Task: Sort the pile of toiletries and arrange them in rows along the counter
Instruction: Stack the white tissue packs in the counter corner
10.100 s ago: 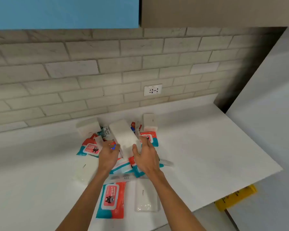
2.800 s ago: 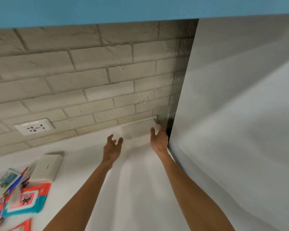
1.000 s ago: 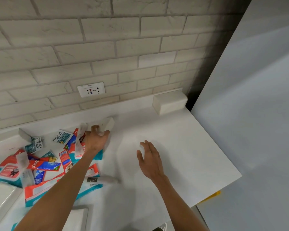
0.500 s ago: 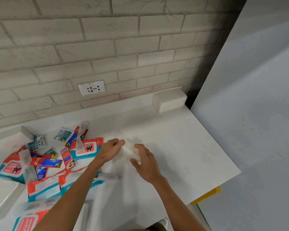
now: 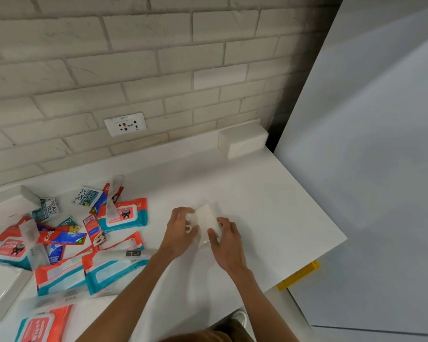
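A small white packet [image 5: 206, 217] is held above the white counter [image 5: 269, 211], near its middle. My left hand [image 5: 181, 230] grips the packet's left end and my right hand [image 5: 226, 239] grips its right end. A white block-shaped pack [image 5: 242, 140] stands alone at the back right corner, against the brick wall. The pile of toiletries [image 5: 84, 233] covers the counter to the left: red-and-teal wipes packs [image 5: 124, 214], sachets [image 5: 85, 197], a red toothpaste box [image 5: 62, 238] and several clear-wrapped items.
A white tray [image 5: 0, 290] sits at the left edge. A wall socket [image 5: 125, 124] is set in the brick backsplash. A tall white panel [image 5: 381, 169] bounds the counter on the right. Something yellow [image 5: 298, 276] shows below the counter's right edge.
My left hand lifted a white packet from the pile and brought it right. My right hand came in and took its other end. Earlier, the white block pack was set down at the back right corner.
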The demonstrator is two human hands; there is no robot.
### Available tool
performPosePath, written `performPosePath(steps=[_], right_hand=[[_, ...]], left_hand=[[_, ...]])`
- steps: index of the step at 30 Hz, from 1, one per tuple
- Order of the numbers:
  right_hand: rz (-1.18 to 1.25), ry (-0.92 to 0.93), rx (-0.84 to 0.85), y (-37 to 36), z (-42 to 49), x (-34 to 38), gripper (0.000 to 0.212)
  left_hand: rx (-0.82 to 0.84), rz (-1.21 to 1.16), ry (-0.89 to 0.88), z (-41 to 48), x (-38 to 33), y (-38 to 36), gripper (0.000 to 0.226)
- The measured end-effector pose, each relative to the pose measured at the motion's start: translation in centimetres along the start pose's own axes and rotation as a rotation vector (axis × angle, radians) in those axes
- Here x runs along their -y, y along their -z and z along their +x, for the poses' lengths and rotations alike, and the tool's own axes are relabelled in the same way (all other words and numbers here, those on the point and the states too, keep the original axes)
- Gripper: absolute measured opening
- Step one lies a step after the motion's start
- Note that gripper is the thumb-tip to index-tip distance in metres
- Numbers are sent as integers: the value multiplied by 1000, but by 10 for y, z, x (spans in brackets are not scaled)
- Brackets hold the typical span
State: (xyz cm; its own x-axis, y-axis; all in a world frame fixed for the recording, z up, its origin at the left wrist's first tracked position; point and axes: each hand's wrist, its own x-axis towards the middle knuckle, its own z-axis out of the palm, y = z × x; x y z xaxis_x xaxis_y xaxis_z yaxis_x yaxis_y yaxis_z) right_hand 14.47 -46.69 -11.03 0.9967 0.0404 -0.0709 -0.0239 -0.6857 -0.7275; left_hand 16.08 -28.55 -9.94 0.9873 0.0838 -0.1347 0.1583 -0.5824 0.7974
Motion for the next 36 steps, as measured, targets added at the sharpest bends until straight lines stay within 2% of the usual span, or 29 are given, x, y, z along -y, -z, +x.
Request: performPosePath(steps=[2,6,11,13,16,30,36], right_hand=[[-75,-22,-29,2,-8,-3,44],[-175,3,-80,3,-19,-19,46],[-237,181,-177,9,-39,-28,44],[-295,262,-145,7,-48,-34,44],[-335,314,-64,3,-59,-50,50],[-161,191,-90,54,-29,-89,40],[-170,230,-59,88,7,-119,41]], left_hand=[[34,-6,-50,-8,4,-10,35],[73,21,-167,-22,9,-26,42],[68,139,-254,-39,11,-40,68],[75,241,-307,-49,14,-43,69],[81,306,-353,-60,20,-47,57],[86,265,-401,-32,-18,-99,54],[46,226,-358,-8,-51,-134,52]])
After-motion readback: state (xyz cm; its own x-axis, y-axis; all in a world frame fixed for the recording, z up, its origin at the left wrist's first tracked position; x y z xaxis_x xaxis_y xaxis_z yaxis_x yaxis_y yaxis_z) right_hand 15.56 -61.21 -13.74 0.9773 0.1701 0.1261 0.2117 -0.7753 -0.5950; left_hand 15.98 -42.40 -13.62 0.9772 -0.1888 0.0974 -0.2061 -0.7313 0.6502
